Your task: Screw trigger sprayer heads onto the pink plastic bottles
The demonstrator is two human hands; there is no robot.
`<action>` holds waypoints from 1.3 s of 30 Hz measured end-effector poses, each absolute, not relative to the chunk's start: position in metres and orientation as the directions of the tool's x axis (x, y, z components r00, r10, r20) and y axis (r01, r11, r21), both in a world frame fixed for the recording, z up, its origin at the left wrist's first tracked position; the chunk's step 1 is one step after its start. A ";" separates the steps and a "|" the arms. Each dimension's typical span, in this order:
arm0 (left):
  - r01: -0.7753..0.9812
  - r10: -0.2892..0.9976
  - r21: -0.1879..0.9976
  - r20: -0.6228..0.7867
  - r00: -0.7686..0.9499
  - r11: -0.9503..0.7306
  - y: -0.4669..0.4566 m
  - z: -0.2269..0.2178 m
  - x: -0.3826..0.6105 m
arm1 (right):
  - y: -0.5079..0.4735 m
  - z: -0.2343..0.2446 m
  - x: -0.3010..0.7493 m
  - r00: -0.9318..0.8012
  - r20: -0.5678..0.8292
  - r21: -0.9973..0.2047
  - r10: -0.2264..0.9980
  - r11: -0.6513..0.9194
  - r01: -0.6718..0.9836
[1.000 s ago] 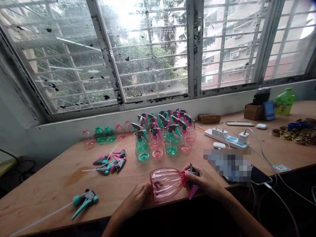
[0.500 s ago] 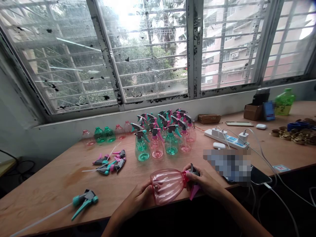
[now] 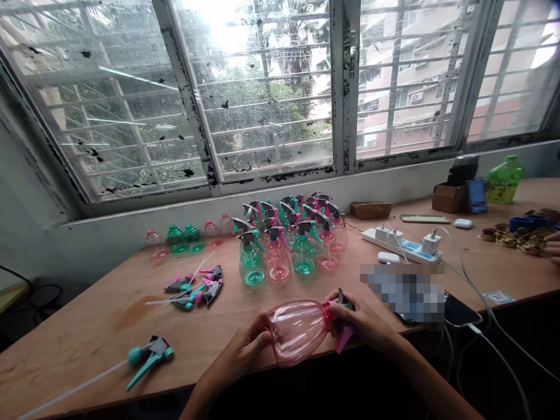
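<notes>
A clear pink spray bottle (image 3: 298, 331) lies on its side at the near edge of the wooden table (image 3: 105, 326). My left hand (image 3: 245, 349) cups the bottle's base, fingers curled around it. My right hand (image 3: 359, 323) is closed around the pink and black trigger head (image 3: 343, 319) at the bottle's neck. A loose teal trigger head with a long white tube (image 3: 146, 354) lies to the left. Behind the bottle stands a cluster of finished green and pink spray bottles (image 3: 289, 239).
Loose trigger heads (image 3: 196, 287) lie at mid-left, capless bottles (image 3: 188, 238) line the wall. A power strip (image 3: 402, 245) with cables, a phone (image 3: 424, 219), boxes (image 3: 455, 189) and brass parts (image 3: 525, 236) fill the right side. Another person's fingers (image 3: 553, 248) show at the far right edge.
The bottle has turned slightly in my hands and its ribs face away now. Another person's fingers have come into view at the far right edge.
</notes>
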State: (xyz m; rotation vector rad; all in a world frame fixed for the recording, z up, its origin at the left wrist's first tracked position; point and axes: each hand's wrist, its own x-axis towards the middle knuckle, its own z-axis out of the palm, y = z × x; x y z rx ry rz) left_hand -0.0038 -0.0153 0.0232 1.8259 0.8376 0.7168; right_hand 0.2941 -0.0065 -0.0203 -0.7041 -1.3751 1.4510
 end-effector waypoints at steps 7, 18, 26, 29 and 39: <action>0.258 0.826 0.919 0.111 0.552 -0.297 -0.014 0.021 -0.003 | -0.008 -0.018 0.294 -0.376 0.199 -0.956 0.905 0.096 -0.276; 0.317 0.851 0.897 0.111 0.514 -0.308 -0.016 0.024 -0.006 | -0.006 -0.020 0.293 -0.359 0.186 -0.962 0.915 0.095 -0.255; 0.254 0.842 0.911 0.155 0.516 -0.324 -0.015 0.022 -0.001 | -0.006 -0.020 0.294 -0.359 0.180 -0.965 0.916 0.094 -0.244; 0.211 0.856 0.927 0.175 0.487 -0.309 -0.014 0.019 -0.003 | -0.007 -0.018 0.294 -0.361 0.181 -0.965 0.915 0.094 -0.246; 0.379 0.837 0.848 0.128 0.531 -0.370 -0.014 0.022 -0.002 | -0.008 -0.016 0.293 -0.365 0.178 -0.966 0.914 0.093 -0.240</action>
